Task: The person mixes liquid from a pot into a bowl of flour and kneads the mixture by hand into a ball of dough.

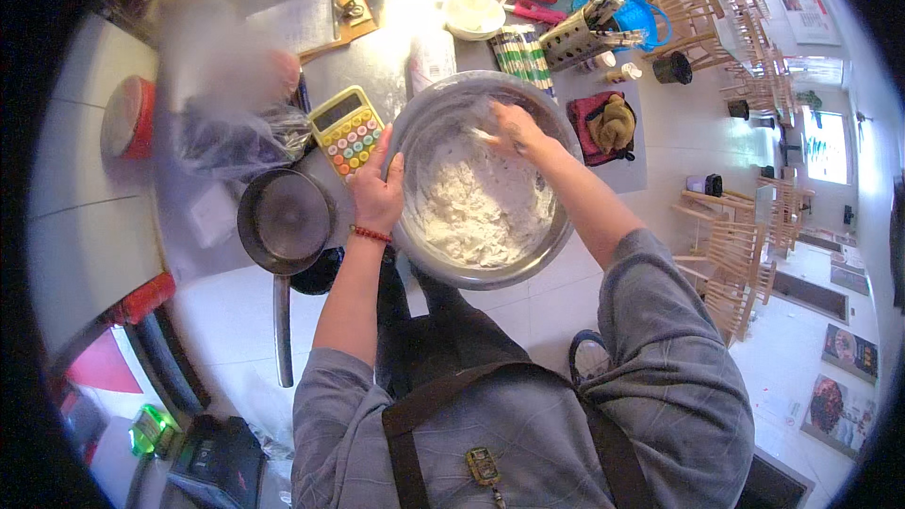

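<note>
A large round metal mixing bowl [488, 279] is right before me, overhanging the near edge of the worktop. Inside lies a shaggy, lumpy flour dough [470, 223], with loose dry flour higher up the wall. My left hand [378, 191], a red bead bracelet at its wrist, grips the bowl's left rim. My right hand [520, 129] reaches into the bowl's upper right part, its fingers bent and whitened with flour. Whether anything is between those fingertips is unclear. A yellow calculator [346, 129] with coloured round keys lies just beyond my left hand.
A frying pan [286, 219] sits at the left edge, handle jutting towards me. Behind the bowl are wrapped chopsticks [523, 56], a perforated metal holder [576, 39], a white bowl [475, 18] and a blue basket [633, 18]. A red pouch [590, 141] lies right. Wooden chairs [735, 261] stand farther right.
</note>
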The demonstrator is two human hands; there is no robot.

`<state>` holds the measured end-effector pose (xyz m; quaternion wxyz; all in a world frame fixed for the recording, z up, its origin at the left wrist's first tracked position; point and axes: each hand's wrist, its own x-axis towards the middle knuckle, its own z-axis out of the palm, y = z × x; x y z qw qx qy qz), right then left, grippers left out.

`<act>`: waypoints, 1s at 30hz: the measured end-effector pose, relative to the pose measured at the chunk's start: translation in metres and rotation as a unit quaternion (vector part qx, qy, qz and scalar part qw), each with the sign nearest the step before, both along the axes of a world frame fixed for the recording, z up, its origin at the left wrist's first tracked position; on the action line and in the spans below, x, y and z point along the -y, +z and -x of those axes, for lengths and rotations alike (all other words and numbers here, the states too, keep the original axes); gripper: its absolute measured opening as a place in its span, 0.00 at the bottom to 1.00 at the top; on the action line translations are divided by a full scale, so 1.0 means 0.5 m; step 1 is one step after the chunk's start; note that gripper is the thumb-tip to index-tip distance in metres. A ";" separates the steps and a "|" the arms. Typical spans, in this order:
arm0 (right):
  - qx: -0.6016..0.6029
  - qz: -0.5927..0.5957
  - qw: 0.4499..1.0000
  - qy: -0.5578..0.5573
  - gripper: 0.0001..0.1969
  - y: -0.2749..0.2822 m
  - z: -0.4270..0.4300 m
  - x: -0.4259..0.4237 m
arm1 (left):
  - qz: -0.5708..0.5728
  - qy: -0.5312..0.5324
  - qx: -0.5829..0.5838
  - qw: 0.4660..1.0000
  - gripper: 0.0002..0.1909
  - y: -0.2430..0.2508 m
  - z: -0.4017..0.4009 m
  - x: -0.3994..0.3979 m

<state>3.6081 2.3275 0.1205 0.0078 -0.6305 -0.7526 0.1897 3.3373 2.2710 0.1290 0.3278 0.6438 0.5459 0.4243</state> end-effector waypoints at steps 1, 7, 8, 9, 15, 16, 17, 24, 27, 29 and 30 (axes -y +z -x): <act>-0.013 -0.011 0.998 0.062 0.15 0.007 0.033 -0.018 | 0.006 0.006 0.024 1.000 0.21 0.001 0.000 -0.001; 0.004 -0.023 0.922 0.387 0.09 -0.012 0.259 0.042 | -0.035 0.032 0.048 0.998 0.17 0.003 -0.014 -0.010; -0.028 -0.026 0.910 0.414 0.09 -0.028 0.247 0.066 | -0.003 0.021 0.050 0.999 0.17 0.009 -0.022 -0.010; 0.010 -0.055 0.864 0.501 0.08 -0.005 0.256 0.059 | 0.031 0.022 0.046 0.998 0.17 0.011 -0.011 -0.005; 0.009 0.077 0.997 -0.005 0.13 0.026 0.063 -0.048 | -0.004 0.012 0.037 0.999 0.20 0.015 -0.005 0.002; -0.082 -0.011 0.991 -0.106 0.15 0.022 0.032 -0.013 | 0.007 0.031 0.028 0.999 0.20 0.007 0.008 0.008; -0.117 -0.031 0.979 -0.166 0.17 -0.006 -0.050 0.025 | 0.013 0.031 0.030 0.999 0.20 0.010 -0.006 0.001; -0.025 0.134 0.983 -0.120 0.27 -0.024 0.134 0.100 | 0.022 0.032 0.121 0.992 0.21 -0.011 0.006 0.003; 0.055 0.083 0.994 -0.040 0.22 -0.110 0.162 0.098 | -0.011 0.012 0.036 0.999 0.21 -0.010 -0.031 -0.019; 0.017 0.100 0.990 0.100 0.18 -0.108 0.163 0.102 | -0.012 0.011 0.034 0.999 0.21 -0.010 -0.034 -0.020; -0.009 0.122 0.979 0.162 0.16 -0.093 0.163 0.093 | -0.014 0.015 0.029 0.999 0.21 -0.014 -0.025 -0.014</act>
